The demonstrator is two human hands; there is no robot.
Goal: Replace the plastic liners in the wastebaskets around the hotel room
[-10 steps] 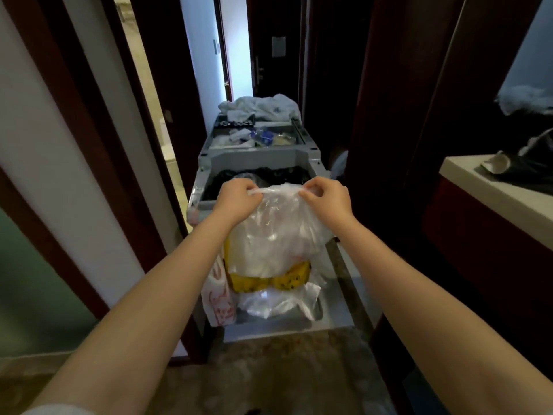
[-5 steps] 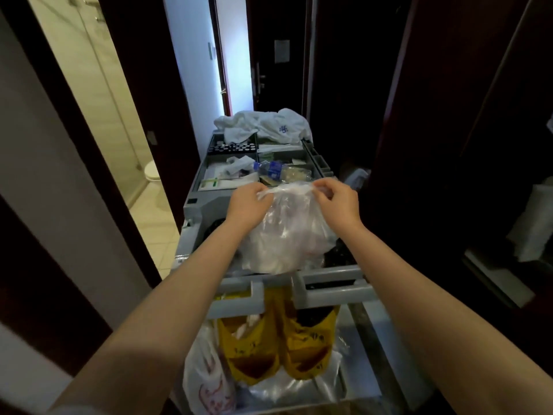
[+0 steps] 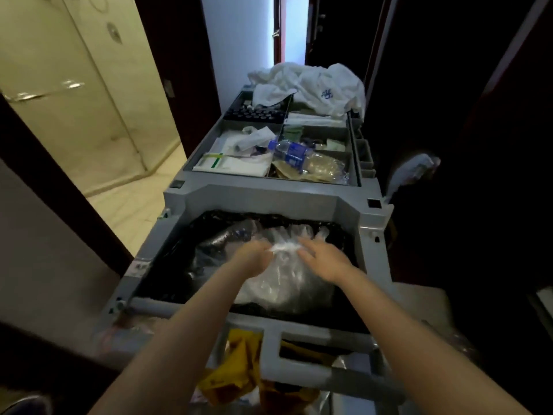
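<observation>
**First:** Head view, starting at the left. What do you see?

**Second:** A tiled bathroom (image 3: 89,115) through the doorway, then the grey housekeeping cart (image 3: 263,196). Its bin is lined with a black trash bag (image 3: 179,265).

**First:** And the hands?

**Second:** Both are down in that bin. The left hand (image 3: 254,260) has its fingers curled round the bunched neck of a clear plastic liner (image 3: 284,286), and the twisted end pokes out just right of its knuckles. The right hand (image 3: 324,260) lies on the other side, fingers fairly straight, tips at the neck. It's blurred, so I can't swear they touch.

**First:** Where's the liner itself?

**Second:** It's resting inside the black bag, under and between the two hands. Beyond them, a water bottle (image 3: 291,152) lies in the top tray, and white towels (image 3: 314,85) are heaped at the far end.
</observation>
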